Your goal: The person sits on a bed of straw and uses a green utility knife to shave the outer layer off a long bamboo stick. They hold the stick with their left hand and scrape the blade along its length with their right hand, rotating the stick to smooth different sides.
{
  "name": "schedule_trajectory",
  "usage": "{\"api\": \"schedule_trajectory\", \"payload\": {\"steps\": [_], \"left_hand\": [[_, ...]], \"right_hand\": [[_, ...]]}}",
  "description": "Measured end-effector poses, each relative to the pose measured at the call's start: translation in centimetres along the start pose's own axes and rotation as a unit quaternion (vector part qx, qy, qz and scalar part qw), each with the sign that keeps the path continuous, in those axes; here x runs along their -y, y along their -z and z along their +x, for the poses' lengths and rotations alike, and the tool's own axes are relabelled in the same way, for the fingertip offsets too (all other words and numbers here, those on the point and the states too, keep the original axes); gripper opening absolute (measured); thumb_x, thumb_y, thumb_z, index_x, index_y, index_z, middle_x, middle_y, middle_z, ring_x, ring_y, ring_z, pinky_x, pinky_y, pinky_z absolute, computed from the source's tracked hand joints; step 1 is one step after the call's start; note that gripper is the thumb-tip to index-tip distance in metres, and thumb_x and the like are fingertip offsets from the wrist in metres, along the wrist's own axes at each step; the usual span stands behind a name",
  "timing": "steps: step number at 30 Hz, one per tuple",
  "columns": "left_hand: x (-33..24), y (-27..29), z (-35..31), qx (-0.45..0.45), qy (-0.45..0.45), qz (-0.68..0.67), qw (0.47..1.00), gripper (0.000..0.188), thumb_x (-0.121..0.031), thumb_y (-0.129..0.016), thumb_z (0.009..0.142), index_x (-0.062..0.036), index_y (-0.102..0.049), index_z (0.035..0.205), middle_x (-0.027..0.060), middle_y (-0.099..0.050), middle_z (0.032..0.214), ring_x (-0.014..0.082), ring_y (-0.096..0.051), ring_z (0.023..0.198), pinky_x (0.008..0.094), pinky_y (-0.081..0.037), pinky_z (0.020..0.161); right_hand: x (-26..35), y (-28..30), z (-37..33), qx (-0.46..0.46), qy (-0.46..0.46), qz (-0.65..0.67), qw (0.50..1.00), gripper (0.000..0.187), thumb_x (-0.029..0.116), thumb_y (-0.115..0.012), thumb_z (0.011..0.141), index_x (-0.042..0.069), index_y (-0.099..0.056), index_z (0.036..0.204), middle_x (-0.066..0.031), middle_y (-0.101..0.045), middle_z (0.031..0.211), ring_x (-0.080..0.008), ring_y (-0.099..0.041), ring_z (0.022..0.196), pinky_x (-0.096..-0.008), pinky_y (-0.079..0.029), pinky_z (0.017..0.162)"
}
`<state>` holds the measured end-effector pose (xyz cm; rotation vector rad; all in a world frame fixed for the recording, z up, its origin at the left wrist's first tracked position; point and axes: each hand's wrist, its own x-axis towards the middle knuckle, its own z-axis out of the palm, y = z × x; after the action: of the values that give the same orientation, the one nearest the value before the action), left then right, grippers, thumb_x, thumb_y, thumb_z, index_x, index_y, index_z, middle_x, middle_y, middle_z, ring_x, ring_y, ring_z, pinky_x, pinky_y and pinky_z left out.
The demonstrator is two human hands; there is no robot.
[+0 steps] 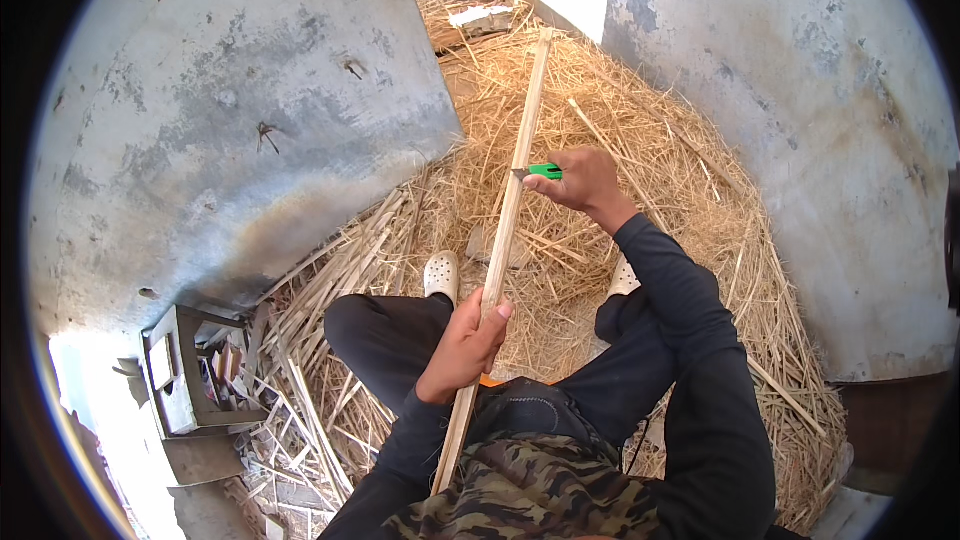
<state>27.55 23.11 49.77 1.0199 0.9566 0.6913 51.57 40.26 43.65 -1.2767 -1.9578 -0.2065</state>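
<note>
My left hand (468, 342) grips a long pale wooden stick (515, 175) near its lower part. The stick runs from my lap up and away over the straw. My right hand (582, 180) holds a green-handled utility knife (537, 172), with the blade tip against the right side of the stick about halfway along it. I am sitting with my knees bent, in dark trousers and white clogs (441, 273).
Loose straw and split reed strips (640, 150) cover the floor between stained grey concrete walls (250, 110). A small wooden box (185, 370) with odds and ends stands at the lower left. Bricks and paper (478, 2) lie at the far end.
</note>
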Motion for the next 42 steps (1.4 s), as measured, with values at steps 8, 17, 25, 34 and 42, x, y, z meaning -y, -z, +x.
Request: {"api": "schedule_trajectory", "payload": {"steps": [8, 17, 25, 34, 42], "left_hand": [[-0.2, -0.4, -1.5, 0.01, 0.006, 0.023, 1.0, 0.02, -0.029, -0.05, 0.103, -0.0086, -0.047, 0.103, -0.0069, -0.038, 0.064, 0.0019, -0.033, 0.049, 0.0198, -0.029, 0.042], [0.0, -0.3, -2.5, 0.013, -0.014, 0.061, 0.998, 0.019, -0.026, -0.048, 0.103, -0.007, -0.047, 0.104, -0.007, -0.04, 0.067, 0.0014, -0.034, 0.053, 0.0196, -0.03, 0.047], [0.1, -0.7, -4.2, 0.031, 0.029, 0.032, 0.999, 0.019, -0.026, -0.049, 0.103, -0.0077, -0.046, 0.104, -0.0054, -0.042, 0.065, 0.0028, -0.037, 0.045, 0.0201, -0.031, 0.041], [0.3, -1.3, -5.8, 0.037, 0.064, 0.045, 0.996, 0.02, -0.027, -0.047, 0.103, -0.0079, -0.044, 0.106, -0.0053, -0.042, 0.065, 0.003, -0.037, 0.045, 0.0201, -0.031, 0.04], [2.3, -1.4, -6.9, 0.084, 0.107, 0.031, 0.99, 0.021, -0.029, -0.05, 0.102, -0.0089, -0.046, 0.1, -0.0046, -0.042, 0.065, 0.0031, -0.037, 0.045, 0.0194, -0.034, 0.041]], "right_hand": [[-3.7, -1.1, 1.3, -0.001, 0.005, 0.013, 1.0, 0.078, 0.085, -0.046, 0.078, 0.012, -0.05, 0.049, -0.0021, -0.04, 0.04, -0.0176, -0.043, 0.034, -0.0352, -0.032, 0.035], [-4.8, -0.8, 2.2, 0.013, 0.034, -0.008, 0.999, 0.077, 0.085, -0.044, 0.079, 0.012, -0.051, 0.053, -0.0049, -0.044, 0.043, -0.0226, -0.049, 0.038, -0.0373, -0.037, 0.039], [-7.9, 0.2, 3.4, 0.0, -0.008, -0.04, 0.999, 0.075, 0.081, -0.045, 0.083, 0.012, -0.053, 0.054, -0.0029, -0.043, 0.041, -0.0183, -0.047, 0.037, -0.035, -0.036, 0.036], [-11.8, 1.5, 3.5, 0.003, -0.055, -0.103, 0.993, 0.074, 0.078, -0.042, 0.086, 0.013, -0.052, 0.052, -0.0004, -0.041, 0.043, -0.0144, -0.04, 0.037, -0.0331, -0.031, 0.037], [-16.5, 1.2, 2.0, 0.101, -0.166, -0.14, 0.971, 0.082, 0.081, -0.032, 0.086, 0.009, -0.057, 0.057, -0.0072, -0.049, 0.051, -0.0224, -0.052, 0.049, -0.0424, -0.04, 0.048]]}}
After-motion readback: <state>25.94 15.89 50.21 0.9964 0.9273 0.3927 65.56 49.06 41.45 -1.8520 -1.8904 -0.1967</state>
